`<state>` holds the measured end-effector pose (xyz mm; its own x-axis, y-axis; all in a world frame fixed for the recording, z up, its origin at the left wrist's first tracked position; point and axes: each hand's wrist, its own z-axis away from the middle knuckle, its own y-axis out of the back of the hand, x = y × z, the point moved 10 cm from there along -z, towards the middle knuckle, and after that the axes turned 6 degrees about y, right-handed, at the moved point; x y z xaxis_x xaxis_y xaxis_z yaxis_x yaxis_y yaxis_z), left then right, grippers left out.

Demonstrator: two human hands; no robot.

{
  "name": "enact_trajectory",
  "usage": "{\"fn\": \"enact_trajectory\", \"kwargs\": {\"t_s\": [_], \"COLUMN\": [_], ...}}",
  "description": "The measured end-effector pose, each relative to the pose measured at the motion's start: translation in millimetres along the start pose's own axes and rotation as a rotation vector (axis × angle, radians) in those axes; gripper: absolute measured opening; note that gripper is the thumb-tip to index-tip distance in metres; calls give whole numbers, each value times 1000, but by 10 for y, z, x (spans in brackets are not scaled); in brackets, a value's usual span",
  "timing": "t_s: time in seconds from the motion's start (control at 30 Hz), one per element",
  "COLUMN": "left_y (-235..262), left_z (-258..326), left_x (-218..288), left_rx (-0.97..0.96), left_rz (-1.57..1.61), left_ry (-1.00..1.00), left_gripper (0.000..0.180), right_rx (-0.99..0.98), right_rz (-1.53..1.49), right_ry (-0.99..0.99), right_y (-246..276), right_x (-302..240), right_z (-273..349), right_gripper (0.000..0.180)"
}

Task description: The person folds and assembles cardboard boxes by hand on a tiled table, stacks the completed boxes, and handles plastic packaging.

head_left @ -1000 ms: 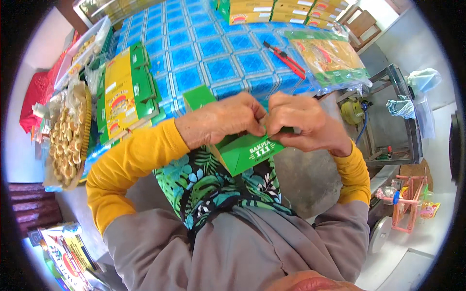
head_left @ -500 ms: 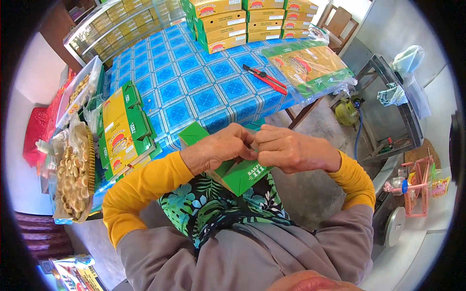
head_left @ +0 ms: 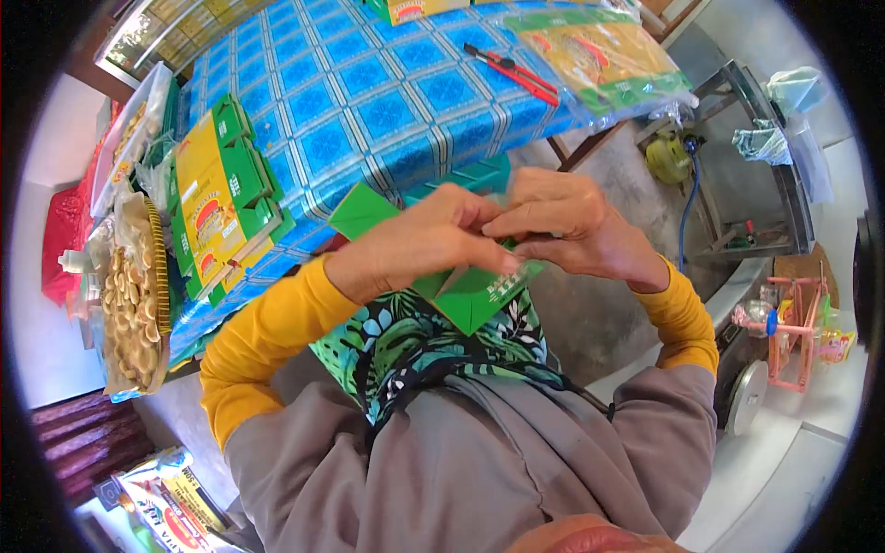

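Observation:
A partly folded green cardboard box rests over my lap, on the leaf-patterned fabric, with one flap sticking out to the left. My left hand is closed at the box's upper edge, its thumb stretched across the opening. Right beside it, my right hand pinches at the same edge, the fingertips of both hands nearly meeting. Between the fingers the exact fold they grip is hidden. Flat green and yellow cartons lie stacked at the left of the table.
A blue checked cloth covers the table. On it lie a red box cutter and a plastic-wrapped pack of cartons. Round pastries fill a basket at the left. A green gas cylinder stands at the right.
The view has tilted down, so table things sit higher in it. My hands have shifted at the box's edge; the left thumb now stretches out and the right fingers have loosened from a fist.

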<state>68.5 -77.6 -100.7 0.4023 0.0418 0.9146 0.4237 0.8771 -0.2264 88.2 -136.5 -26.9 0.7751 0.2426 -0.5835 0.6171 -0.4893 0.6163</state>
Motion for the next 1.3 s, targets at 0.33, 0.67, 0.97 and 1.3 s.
{"fn": "enact_trajectory", "kwargs": {"t_s": [0.33,0.67,0.97,1.3], "left_y": [-874,-1196,-615,167], "left_z": [-3,291,-14,-726], "left_x": [-941,-408,-491,-2221], "left_rx": [59,-78,313,464], "left_rz": [-657,-913,-756,884], "left_ry": [-515,-691,-561,176], "left_gripper": [10,20,31,14], "right_rx": [511,550,639,346], "right_rz": [-178,-733,552,390], "right_ry": [-1251,-1244,-393,-106], "right_y": [-379,-809,320,-805], "right_x": [1513,1367,332,199], "right_z": [2469,2394,1314,1417], "right_gripper": [46,54,37,45]}}
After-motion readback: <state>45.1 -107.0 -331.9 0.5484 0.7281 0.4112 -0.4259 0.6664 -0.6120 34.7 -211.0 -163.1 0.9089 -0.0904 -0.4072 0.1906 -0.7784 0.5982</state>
